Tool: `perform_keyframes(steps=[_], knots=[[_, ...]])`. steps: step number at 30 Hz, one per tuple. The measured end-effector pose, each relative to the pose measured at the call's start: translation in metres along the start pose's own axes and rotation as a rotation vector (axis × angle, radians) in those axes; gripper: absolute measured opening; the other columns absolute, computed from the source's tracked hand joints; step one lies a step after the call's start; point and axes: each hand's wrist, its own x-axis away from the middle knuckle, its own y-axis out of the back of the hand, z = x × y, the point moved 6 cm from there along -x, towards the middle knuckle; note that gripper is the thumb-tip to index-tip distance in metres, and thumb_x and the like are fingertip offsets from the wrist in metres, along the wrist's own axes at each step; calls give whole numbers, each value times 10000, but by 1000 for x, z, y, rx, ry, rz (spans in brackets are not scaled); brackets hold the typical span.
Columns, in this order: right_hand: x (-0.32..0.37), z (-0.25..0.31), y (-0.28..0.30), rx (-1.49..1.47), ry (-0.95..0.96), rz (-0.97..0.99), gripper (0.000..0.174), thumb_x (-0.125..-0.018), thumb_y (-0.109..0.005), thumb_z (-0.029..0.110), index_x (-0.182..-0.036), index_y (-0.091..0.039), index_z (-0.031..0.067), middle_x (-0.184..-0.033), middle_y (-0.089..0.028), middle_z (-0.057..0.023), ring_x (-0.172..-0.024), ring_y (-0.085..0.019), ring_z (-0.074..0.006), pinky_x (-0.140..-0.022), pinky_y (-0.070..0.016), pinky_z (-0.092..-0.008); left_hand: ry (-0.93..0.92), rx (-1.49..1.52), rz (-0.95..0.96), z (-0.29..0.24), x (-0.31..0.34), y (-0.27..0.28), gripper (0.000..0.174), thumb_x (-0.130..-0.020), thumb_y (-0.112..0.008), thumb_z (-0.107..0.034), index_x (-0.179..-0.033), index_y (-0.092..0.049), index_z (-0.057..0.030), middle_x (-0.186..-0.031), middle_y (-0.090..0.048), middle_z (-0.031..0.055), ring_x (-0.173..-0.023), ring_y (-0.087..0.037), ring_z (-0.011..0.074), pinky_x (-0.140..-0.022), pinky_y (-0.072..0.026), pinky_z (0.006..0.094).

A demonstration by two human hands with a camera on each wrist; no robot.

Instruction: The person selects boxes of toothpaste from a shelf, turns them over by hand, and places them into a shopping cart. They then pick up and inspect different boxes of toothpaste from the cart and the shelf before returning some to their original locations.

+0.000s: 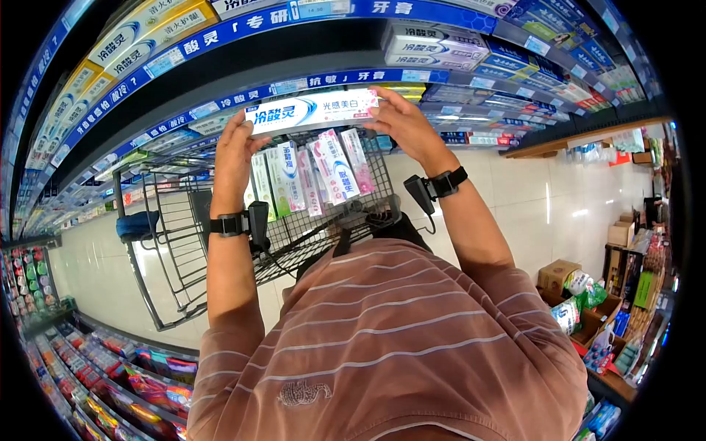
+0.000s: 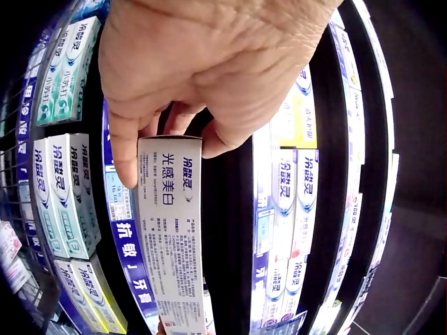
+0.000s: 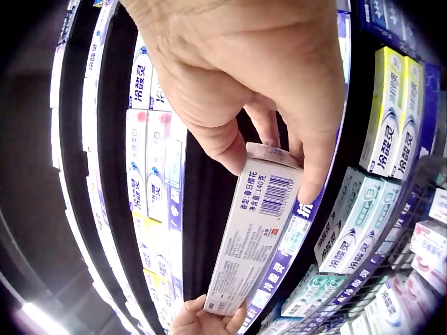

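Observation:
A long white toothpaste box (image 1: 312, 110) with blue lettering lies level between both hands, in front of the shelf. My left hand (image 1: 237, 151) pinches its left end and my right hand (image 1: 412, 132) its right end. In the left wrist view the left hand (image 2: 216, 66) has thumb and fingers around the end of the box (image 2: 170, 230), whose printed back shows. The right wrist view shows the right hand (image 3: 258, 84) gripping the other end of the box (image 3: 255, 227), beside a barcode. Below the hands, several toothpaste boxes (image 1: 334, 165) stand in a wire cart.
The wire shopping cart (image 1: 173, 250) is just below the hands. Shelves of toothpaste boxes (image 1: 434, 48) with blue label strips (image 1: 353, 76) curve across the front. More shelves with packets (image 1: 110, 375) are at the lower left, and cartons (image 1: 559, 275) stand at the right.

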Motion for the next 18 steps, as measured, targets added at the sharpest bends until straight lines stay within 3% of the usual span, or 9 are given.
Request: perform_keyframes(steps=[4, 10, 11, 18], knots=[[-2, 1, 2, 8, 12, 6, 614, -979, -628, 93, -1521, -354, 7, -1371, -534, -159, -1237, -577, -233, -1056, -507, -357, 10, -19, 96, -6, 1, -8, 568, -994, -561, -151, -1501, -380, 30, -1295, -591, 150, -1064, -646, 190, -867, -592, 287], [0, 6, 5, 128, 80, -26, 603, -926, -609, -7, -1495, -412, 27, -1391, -535, -137, -1235, -566, -210, -1025, -496, -338, -33, -265, 112, -21, 17, -13, 575, -968, -559, -115, -1520, -408, -53, -1440, -501, 119, -1227, -561, 199, -1021, -482, 328], [0, 8, 4, 138, 99, -7, 589, -921, -595, -14, -1482, -423, 40, -1386, -542, -122, -1232, -563, -197, -1028, -481, -328, -79, -269, 108, -24, 19, -15, 605, -932, -589, -81, -1513, -422, -59, -1449, -504, 119, -1289, -524, 215, -1071, -420, 331], [3, 21, -12, 323, 280, -33, 488, -862, -535, -88, -1318, -475, 72, -1397, -549, -92, -1248, -549, -171, -1057, -436, -310, -154, -319, 161, -24, 26, -15, 563, -891, -601, 27, -1429, -462, -66, -1442, -517, 115, -1336, -492, 217, -1096, -408, 332]])
